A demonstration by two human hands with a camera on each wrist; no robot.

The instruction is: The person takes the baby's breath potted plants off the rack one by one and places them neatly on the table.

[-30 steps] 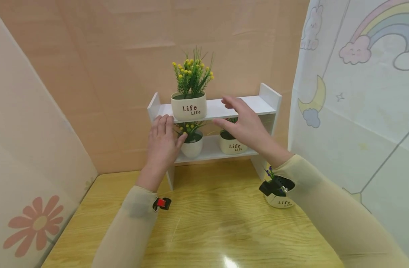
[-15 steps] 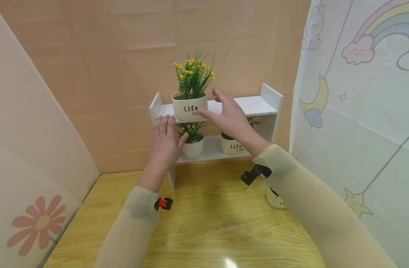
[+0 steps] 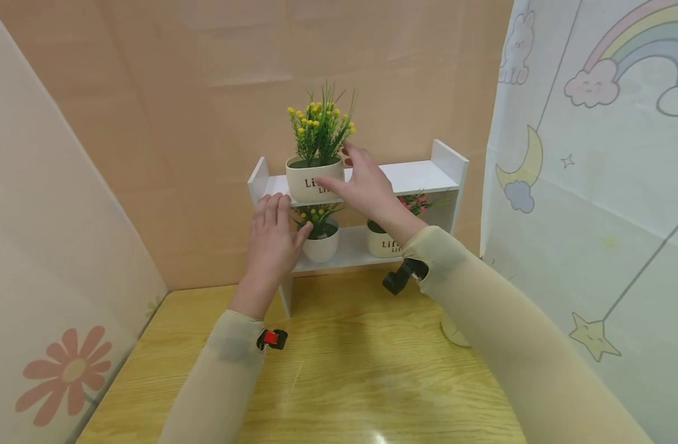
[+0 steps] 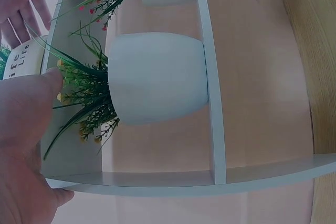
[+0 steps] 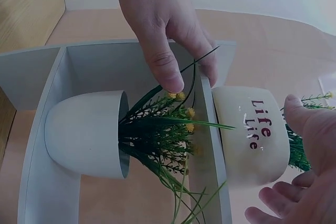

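Note:
My left hand (image 3: 272, 237) rests at the left front edge of a white two-tier shelf (image 3: 422, 176). Its fingers lie against the upper board, with the thumb (image 5: 169, 80) lower, before the compartment. On the upper board stands an oval cream pot (image 3: 300, 183) marked "Life", planted with yellow flowers and grass. My right hand (image 3: 367, 188) is at that pot's right side, thumb overlapping its front and the other fingers spread toward the back. In the right wrist view, the thumb is right by the rim (image 5: 287, 129) and the fingers are loosely bent.
Below, a rounded white pot (image 3: 320, 248) with yellow flowers stands on the left and a "Life" pot (image 3: 379, 245) with pink flowers on the right. Another cream pot (image 3: 452, 330), mostly hidden by the right sleeve, is on the wooden table (image 3: 339, 370). Printed curtains (image 3: 605, 203) flank the table.
My right hand has moved left along the shelf, up to the yellow-flowered pot on top. The right sleeve now covers most of the table pot. My left hand has stayed put.

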